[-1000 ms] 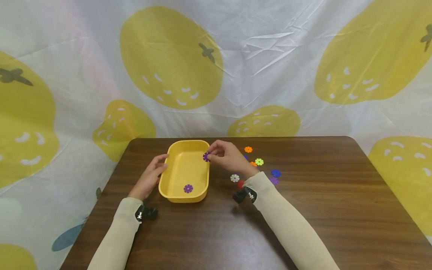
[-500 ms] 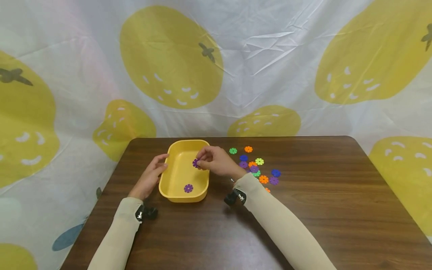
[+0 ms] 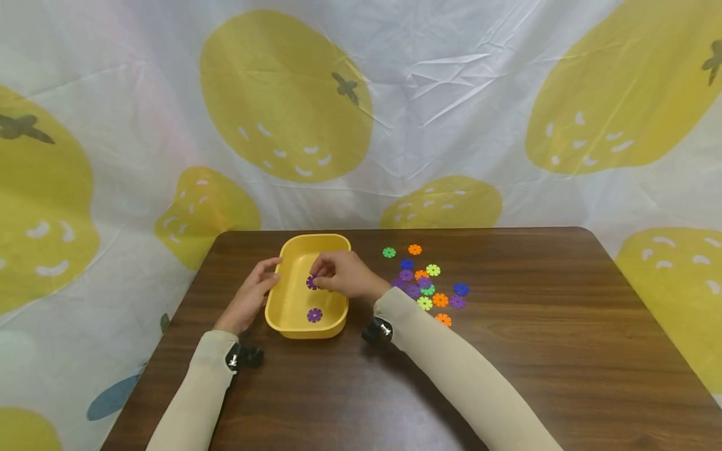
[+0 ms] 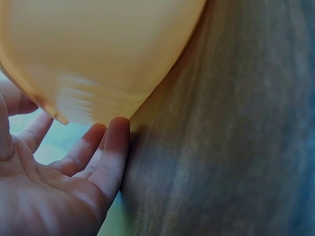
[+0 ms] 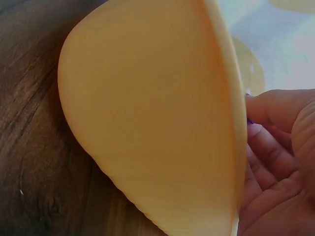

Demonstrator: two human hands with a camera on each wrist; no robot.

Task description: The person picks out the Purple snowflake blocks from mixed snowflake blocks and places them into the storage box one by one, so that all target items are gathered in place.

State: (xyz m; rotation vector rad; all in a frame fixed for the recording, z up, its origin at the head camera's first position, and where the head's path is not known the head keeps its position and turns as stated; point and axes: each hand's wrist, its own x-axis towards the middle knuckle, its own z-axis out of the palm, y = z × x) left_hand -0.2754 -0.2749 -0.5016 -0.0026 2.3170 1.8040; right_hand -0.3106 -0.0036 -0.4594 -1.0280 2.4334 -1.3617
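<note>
A yellow plastic basin (image 3: 307, 330) stands on the table. At its left side my left hand (image 3: 246, 302) holds the rim; in the left wrist view, the bent fingers (image 4: 117, 152) touch the basin's outer wall. My right hand (image 3: 348, 275) reaches over the right rim and pinches a purple snowflake disc (image 3: 311, 282) inside the basin, between thumb and fingertips. Another purple snowflake disc (image 3: 314, 315) lies on the basin's floor, near the front. In the right wrist view, the basin wall (image 5: 147, 108) hides most of the held disc.
Right of the basin, several loose snowflake discs lie scattered: a green disc (image 3: 389, 252), an orange disc (image 3: 415, 249), a blue disc (image 3: 460, 289) and others, some overlapping. My right forearm passes in front of them. A lemon-print cloth (image 3: 361, 207) hangs behind the brown table (image 3: 536, 300).
My right hand has moved left and toward me, carrying the purple snowflake disc from the basin's right rim to over its middle. The left hand and basin have stayed still.
</note>
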